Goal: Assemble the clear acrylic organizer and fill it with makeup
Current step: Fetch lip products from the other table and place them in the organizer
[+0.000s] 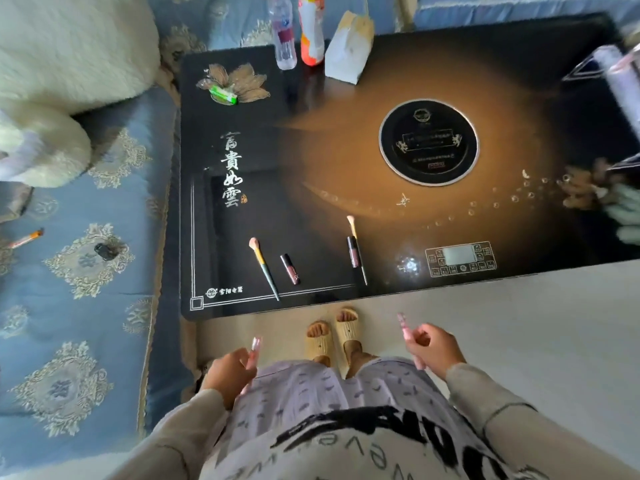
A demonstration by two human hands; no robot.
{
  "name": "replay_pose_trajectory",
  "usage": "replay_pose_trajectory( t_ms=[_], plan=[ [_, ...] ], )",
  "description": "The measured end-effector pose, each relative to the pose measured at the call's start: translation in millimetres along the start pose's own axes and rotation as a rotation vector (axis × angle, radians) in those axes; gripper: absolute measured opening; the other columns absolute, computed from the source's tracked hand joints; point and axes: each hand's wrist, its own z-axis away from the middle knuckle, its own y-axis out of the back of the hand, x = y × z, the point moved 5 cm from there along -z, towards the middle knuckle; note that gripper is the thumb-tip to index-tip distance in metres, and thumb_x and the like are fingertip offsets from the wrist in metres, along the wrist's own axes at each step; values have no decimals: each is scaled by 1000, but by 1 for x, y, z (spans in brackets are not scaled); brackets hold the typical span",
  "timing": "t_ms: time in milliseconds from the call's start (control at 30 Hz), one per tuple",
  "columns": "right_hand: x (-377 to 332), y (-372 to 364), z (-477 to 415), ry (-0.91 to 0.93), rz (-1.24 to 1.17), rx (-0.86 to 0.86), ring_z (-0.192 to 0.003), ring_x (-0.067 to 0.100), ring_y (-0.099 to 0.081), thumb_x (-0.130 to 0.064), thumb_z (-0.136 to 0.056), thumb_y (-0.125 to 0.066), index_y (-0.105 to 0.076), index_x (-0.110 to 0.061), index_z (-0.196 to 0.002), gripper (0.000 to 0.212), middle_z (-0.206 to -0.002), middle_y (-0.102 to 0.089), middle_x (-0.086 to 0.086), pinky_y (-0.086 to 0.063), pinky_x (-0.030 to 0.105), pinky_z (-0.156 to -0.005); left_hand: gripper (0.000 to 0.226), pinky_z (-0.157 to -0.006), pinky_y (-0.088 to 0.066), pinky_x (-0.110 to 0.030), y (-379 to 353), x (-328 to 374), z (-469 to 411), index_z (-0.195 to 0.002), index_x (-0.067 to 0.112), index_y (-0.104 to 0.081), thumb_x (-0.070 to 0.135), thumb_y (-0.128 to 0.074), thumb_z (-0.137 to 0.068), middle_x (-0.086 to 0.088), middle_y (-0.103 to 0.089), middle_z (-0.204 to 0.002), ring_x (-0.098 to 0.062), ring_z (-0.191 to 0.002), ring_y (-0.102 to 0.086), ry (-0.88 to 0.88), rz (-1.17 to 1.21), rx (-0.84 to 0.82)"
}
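Note:
My left hand (230,372) grips a pink lip gloss tube (255,348) below the table's near edge. My right hand (434,348) holds a second pink tube (404,325) pointing up. On the black table (346,140) lie a green-handled makeup brush (265,268), a dark lip gloss (290,269), and another dark lip gloss (352,251) beside a thin brush (356,247). The clear acrylic organizer (609,69) shows blurred at the far right edge.
Two bottles (285,32) and a white paper bag (348,50) stand at the table's back. A green packet (224,94) lies at back left. A blue sofa (86,271) flanks the left. My slippered feet (334,336) stand on pale floor.

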Motion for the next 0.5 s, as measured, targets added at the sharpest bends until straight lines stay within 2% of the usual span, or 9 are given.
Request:
replay_pose_trajectory(
  t_ms=[67,133,267,400,500],
  plan=[
    [11,2,6,-16,-23,45,-58,23,-49,-24,-83,-64,-41,-18,-52,39,-47,-51,0,-39,30,-58,27,-84,-46,-29,3,-9,-4,-94,10,-62,31,-46,-92,-12,-70,-101,-30,-97,-64,21,-56,-1],
    [23,4,13,-29,-75,92,-57,24,-48,-22,-83,-64,-40,-19,-52,40,-50,-50,0,-40,31,-60,27,-84,-47,-29,7,-7,-9,-100,9,-63,28,-45,-92,-13,-70,-103,-31,-97,-64,14,-89,10],
    [56,2,26,-132,-164,159,-65,23,-46,-14,-81,-64,-40,-21,-53,38,-58,-51,0,-30,27,-51,33,-84,-45,-29,13,29,-17,-92,7,-62,31,-39,-95,-17,-69,-103,-31,-98,-63,-66,-166,-11],
    [104,-10,46,-315,-296,208,-71,22,-48,-12,-80,-65,-43,-17,-59,31,-73,-56,7,-32,23,-62,25,-76,-41,-27,11,95,-20,-74,17,-50,31,-43,-93,-14,-70,-101,-30,-96,-64,-205,-243,-56],
    [148,-26,65,-464,-358,236,-71,21,-49,-18,-82,-63,-47,-15,-64,24,-75,-57,6,-31,23,-56,20,-83,-46,-30,4,150,-19,-90,7,-60,22,-47,-91,-18,-68,-106,-34,-98,-64,-307,-317,-80]
  ],
)
